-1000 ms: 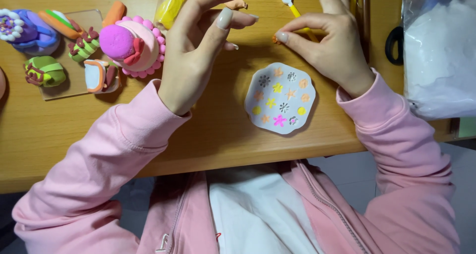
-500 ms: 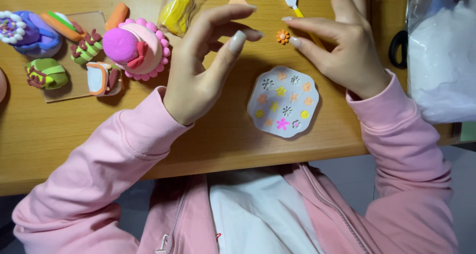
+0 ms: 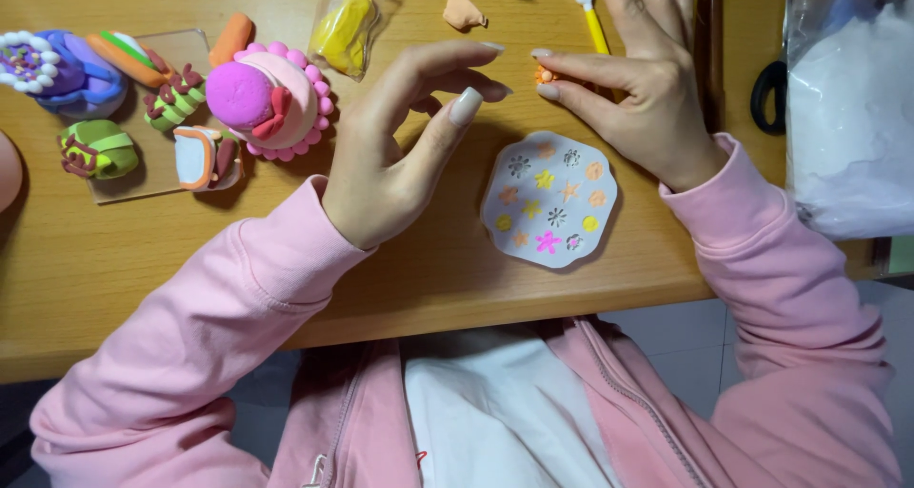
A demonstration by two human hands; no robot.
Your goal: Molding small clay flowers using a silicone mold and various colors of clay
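Compared with half a second back, the left hand (image 3: 395, 155) has pulled its fingertips off the little orange clay flower (image 3: 544, 74) and there's now a clear gap between them, while the right hand (image 3: 640, 88) hasn't really budged. Going left to right: far out left of the grip sit the clay sweets on a clear sheet (image 3: 143, 179), including a blue and purple piece (image 3: 57, 64), a green roll (image 3: 95, 150) and the big pink macaron-looking thing (image 3: 267, 98), with a bag of yellow clay (image 3: 345, 26) just above the left hand. The left hand hovers palm-down over the worktop (image 3: 190, 269), fingers curled in a loose released pinch, holding nothing, tips aimed right at the flower. The right hand's grip is a thumb-and-forefinger pinch on that flower, the other fingers fanned up and away, wrist coming in from the lower right. The flower is too tiny to call a long axis; it looks roundish, sticking out leftward from the grip. Below the grip lies the pale flower mould (image 3: 549, 199), flat. A yellow-handled tool (image 3: 590, 17) lies above the grip, and a white bag (image 3: 847, 117) sits well off right.
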